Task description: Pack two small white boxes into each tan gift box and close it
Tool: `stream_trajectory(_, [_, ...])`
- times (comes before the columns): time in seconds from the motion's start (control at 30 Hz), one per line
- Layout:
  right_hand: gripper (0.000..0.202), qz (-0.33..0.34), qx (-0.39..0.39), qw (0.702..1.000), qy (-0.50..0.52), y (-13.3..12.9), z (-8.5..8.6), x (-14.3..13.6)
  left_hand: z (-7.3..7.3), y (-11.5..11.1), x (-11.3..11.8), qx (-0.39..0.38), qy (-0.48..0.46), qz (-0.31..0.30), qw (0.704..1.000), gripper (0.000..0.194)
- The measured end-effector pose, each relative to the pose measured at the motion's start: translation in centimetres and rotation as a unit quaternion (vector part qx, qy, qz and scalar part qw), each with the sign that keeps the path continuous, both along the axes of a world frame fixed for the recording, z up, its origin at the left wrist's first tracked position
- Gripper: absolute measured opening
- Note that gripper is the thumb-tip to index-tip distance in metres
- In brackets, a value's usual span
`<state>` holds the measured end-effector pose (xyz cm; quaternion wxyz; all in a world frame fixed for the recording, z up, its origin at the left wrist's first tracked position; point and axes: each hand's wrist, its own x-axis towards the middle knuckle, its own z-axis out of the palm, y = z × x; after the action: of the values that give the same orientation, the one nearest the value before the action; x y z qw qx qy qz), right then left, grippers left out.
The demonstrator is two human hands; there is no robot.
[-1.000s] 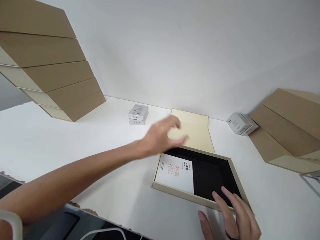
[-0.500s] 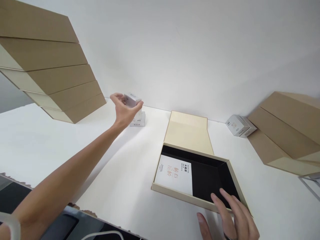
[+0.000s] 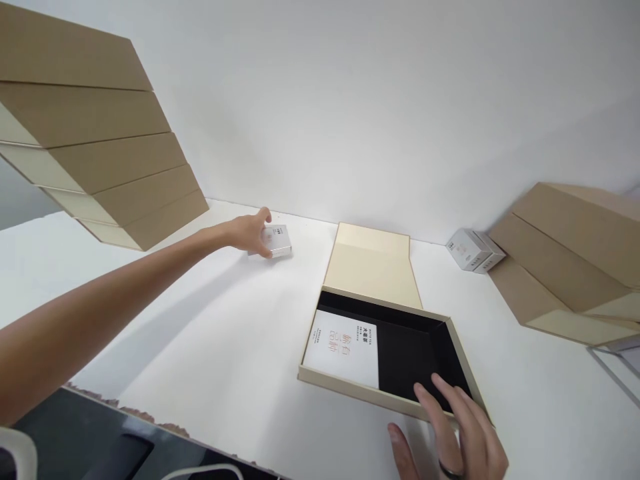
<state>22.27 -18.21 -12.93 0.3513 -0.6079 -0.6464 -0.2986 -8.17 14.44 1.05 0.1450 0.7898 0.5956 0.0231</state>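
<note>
My left hand (image 3: 249, 233) reaches to the far table, thumb and a finger spanning a small white box (image 3: 279, 239) low on the surface. The palm and fingers hide its left part, so I cannot tell whether a second one is under the hand. Nearer stands a cream gift box (image 3: 363, 395) with a black inside, its lid (image 3: 375, 260) folded back. In its left half lies a white tea box (image 3: 343, 348) with orange and black print; the right half shows black lining. My right hand (image 3: 453, 433) has its fingers apart over the gift box's front right edge, its thumb outside.
Tan boxes are stacked at the left (image 3: 110, 140); more tan boxes (image 3: 565, 253) stand at the right, with small white boxes (image 3: 473, 250) beside them. A white wall (image 3: 350, 120) closes the back. The table's ragged front edge (image 3: 145, 417) runs along the lower left, with a white cable (image 3: 205, 470) below it.
My left hand has come down from above the small boxes, where it held one raised, to the surface. The right hand has stayed at the gift box. The view has shifted slightly.
</note>
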Motion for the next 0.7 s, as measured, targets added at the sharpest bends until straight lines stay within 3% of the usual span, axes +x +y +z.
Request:
stream_trajectory(0.13, [0.036, -0.009, -0.017, 1.000, 0.010, -0.3, -0.2, 0.0, 2.9, -4.5, 1.2, 0.051, -0.047, 0.013, 0.998, 0.070])
stream_trajectory(0.27, [0.046, 0.028, 0.021, 0.999, 0.031, -0.6, -1.1, 1.6, 5.0, -10.8, 6.9, 0.062, -0.084, -0.140, 0.985, 0.063])
stream_trajectory(0.4, [0.065, 0.048, 0.133, 0.985, 0.095, -0.7, -2.1, 3.0, 3.6, -15.9, 14.7, 0.002, -0.086, -0.369, 0.926, 0.050])
stream_trajectory(0.5, [0.076, 0.014, 0.161, 0.980, 0.118, -0.7, -2.8, 3.3, 2.3, -18.2, 18.9, -0.031, -0.116, -0.452, 0.884, 0.063])
stream_trajectory(0.6, [0.064, 0.006, 0.140, 0.987, 0.073, -0.9, -3.5, 3.7, 2.1, -18.8, 19.7, 0.125, -0.159, -0.459, 0.865, 0.064])
stream_trajectory(0.7, [0.051, 0.018, 0.121, 0.990, 0.065, -1.1, -3.9, 3.9, 2.0, -15.7, 17.0, 0.269, -0.221, -0.346, 0.871, 0.043])
